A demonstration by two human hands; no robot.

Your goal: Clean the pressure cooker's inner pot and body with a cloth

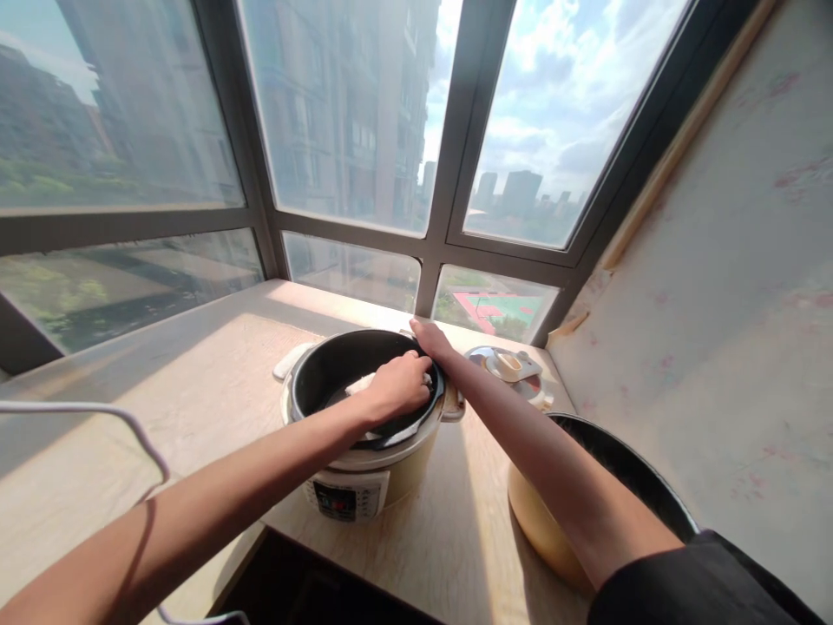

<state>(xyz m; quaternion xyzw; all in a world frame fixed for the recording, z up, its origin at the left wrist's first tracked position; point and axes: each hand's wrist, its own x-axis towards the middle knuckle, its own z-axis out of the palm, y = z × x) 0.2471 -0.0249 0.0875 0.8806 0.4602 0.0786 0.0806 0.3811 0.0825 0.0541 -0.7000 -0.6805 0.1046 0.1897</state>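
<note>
An electric pressure cooker stands without its lid on the pale counter, its black inner pot showing. My left hand reaches inside that pot, fingers closed on a white cloth pressed to the right part of its inner wall. Some of the cloth is hidden beneath the hand. At the far right of the rim, my right hand grips the edge; part of its fingers is out of sight behind the rim.
A lid with a handle lies behind my right forearm. Below it stands a large yellowish pot with a dark inside. A white cable runs over the counter at left. Windows and a papered wall enclose the corner.
</note>
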